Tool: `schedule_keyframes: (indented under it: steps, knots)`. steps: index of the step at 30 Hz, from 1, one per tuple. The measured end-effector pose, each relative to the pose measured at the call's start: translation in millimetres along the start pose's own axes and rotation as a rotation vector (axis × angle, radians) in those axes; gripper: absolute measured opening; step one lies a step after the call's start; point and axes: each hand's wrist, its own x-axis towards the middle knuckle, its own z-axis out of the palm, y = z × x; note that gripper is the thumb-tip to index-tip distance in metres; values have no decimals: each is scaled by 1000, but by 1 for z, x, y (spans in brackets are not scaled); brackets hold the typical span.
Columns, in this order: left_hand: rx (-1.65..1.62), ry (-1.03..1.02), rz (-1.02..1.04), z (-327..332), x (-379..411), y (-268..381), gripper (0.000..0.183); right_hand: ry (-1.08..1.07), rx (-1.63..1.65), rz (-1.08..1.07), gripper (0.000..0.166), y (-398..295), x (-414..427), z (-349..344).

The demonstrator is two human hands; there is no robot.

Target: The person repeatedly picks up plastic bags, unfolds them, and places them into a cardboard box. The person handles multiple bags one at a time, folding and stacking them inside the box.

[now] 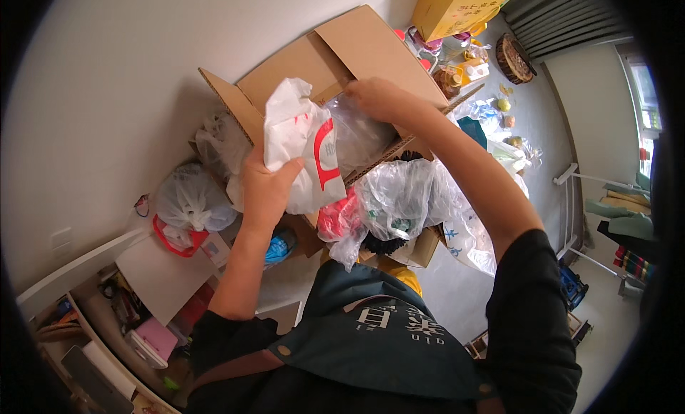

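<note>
My left hand point(268, 186) grips a crumpled white bag point(299, 141) with red markings and holds it up at the left side of an open cardboard box point(374, 45). The box's flaps stand spread apart. At the box's opening is my right hand point(377, 99), fingers curled at the edge of a clear plastic bag point(357, 133) inside; whether it grips the plastic cannot be told. Below the box, nearer my body, a clear bag point(398, 197) with dark and green contents lies beside a red plastic bag point(341, 216).
Left of the box, a tied translucent bag point(193, 197) rests above a white cabinet point(80, 264) full of odds and ends. A yellow carton point(460, 10), bottles point(449, 79) and a wood slab point(515, 58) stand to the upper right. A white metal rack point(570, 200) is farther right.
</note>
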Motion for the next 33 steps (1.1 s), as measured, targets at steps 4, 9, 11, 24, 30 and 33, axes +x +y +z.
schedule_keyframes:
  steps: [4, 9, 11, 24, 30, 33]
  knots:
    - [92, -8, -89, -21, -3, -4, 47, -399, -459, 95, 28, 0, 18, 37]
    - [114, -30, -114, -46, -5, -18, 50, -375, -919, 18, 42, 9, -29, 40]
    - [182, -53, -113, -48, -3, -19, 51, -242, -887, 165, 40, 16, -52, 23]
    - [545, -270, 369, 113, 101, 21, 50, 558, -249, 261, 95, 82, -108, 20]
    - [934, -166, 964, 203, 148, -55, 55, 658, 601, 209, 68, 103, -103, 27]
    - [1165, -188, 965, 220, 158, -110, 53, 553, 1104, 196, 53, 140, -95, 49]
